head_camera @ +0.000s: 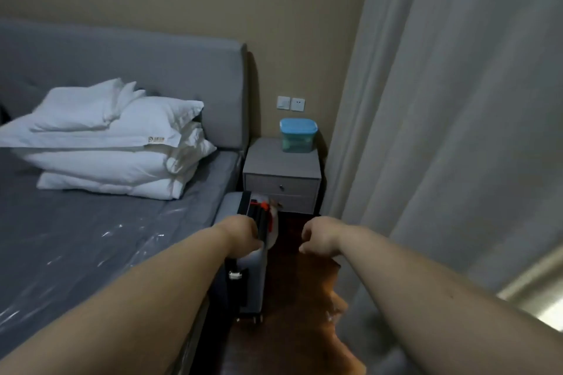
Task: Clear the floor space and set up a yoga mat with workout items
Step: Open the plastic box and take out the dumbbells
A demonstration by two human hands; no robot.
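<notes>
Suitcase (254, 277) stood on floor (292, 298) between bed (91, 237) and curtain (441, 131) | handle gripped by left hand (243, 234) | right hand (320, 237) curled, nothing held | risk: nightstand (281, 179) could be struck in narrow gap

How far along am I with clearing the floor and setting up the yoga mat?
Early. Nothing looks done: no mat or workout items are in view. In hand: your left hand grips the handle of the suitcase standing between bed and curtain; your right hand is curled, holding nothing. Left: moving the suitcase, laying the mat, adding items.
</notes>
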